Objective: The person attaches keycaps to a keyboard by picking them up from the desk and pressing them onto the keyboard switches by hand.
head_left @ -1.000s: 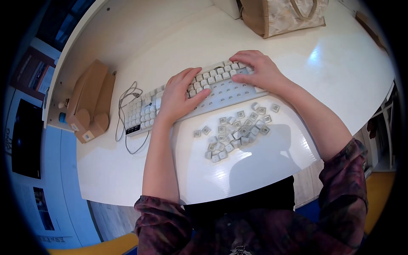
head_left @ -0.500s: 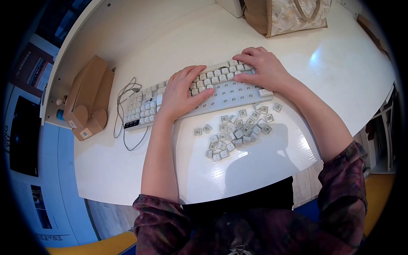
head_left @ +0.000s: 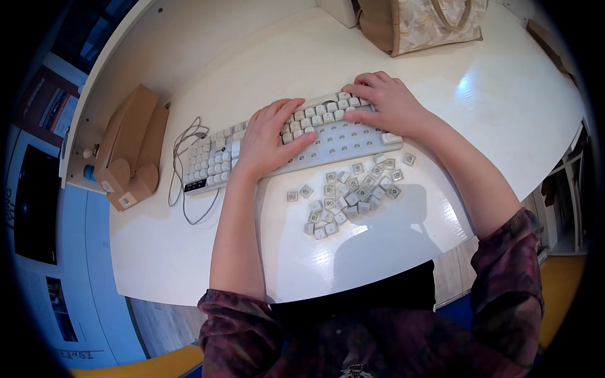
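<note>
1. The left hand lies across the middle of the keyboard, thumb spread wide of the fingers; the fingertips reach its far side and the thumb its near half.
2. The right hand bends over the keyboard's right end, with a gap between thumb and forefinger; whether the fingertips press a key, I cannot tell.
3. The keyboard sits aslant near the table's middle: a pale, smooth slab. Between the hands, off-white mounted keycaps, square and slightly tapered, line its far half; the near half is flat plate dotted with small sockets. One wider keycap remains at the near right corner.
4. Toward the table's near edge, loose keycaps lie heaped, some upturned to show hollow undersides.
5. A thin grey cable loops left of the keyboard.
6. The white table is glossy, its near edge curved. A brown cardboard box stands by its left edge; a patterned bag stands toward the far edge.
</note>
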A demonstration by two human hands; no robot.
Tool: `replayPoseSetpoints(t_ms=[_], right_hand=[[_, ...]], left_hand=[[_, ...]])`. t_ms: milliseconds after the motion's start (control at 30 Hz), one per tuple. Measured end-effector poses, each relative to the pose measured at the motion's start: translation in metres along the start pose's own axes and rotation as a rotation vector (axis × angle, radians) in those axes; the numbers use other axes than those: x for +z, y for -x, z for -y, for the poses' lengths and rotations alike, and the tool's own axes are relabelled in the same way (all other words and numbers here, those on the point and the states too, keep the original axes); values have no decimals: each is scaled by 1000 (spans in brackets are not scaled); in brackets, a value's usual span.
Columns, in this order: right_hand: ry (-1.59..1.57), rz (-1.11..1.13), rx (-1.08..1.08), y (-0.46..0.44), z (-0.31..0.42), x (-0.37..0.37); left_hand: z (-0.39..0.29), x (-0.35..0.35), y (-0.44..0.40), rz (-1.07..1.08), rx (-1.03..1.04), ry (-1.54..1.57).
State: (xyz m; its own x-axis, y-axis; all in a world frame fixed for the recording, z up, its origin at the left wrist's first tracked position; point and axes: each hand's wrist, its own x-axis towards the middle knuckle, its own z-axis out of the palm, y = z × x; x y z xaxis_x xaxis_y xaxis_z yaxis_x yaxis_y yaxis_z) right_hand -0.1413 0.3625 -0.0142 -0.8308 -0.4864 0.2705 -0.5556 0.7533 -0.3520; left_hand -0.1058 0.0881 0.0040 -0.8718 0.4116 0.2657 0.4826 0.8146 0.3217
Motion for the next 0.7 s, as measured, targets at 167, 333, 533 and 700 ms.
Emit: replayPoseSetpoints(t_ms=[167,333,533,700], right_hand=[[-98,30,54,-5,-6,1],[-72,-10,26,-7,-3,0],[-1,-5,1,-6,-3,1],[16,-23,-16,-6,-4,4]], left_hand=[[0,0,1,-12,5,0],[-4,-1,0,-11,-21,10],[1,2,-2,-20,-9,12],[-1,3,-2,-24,-33,13]])
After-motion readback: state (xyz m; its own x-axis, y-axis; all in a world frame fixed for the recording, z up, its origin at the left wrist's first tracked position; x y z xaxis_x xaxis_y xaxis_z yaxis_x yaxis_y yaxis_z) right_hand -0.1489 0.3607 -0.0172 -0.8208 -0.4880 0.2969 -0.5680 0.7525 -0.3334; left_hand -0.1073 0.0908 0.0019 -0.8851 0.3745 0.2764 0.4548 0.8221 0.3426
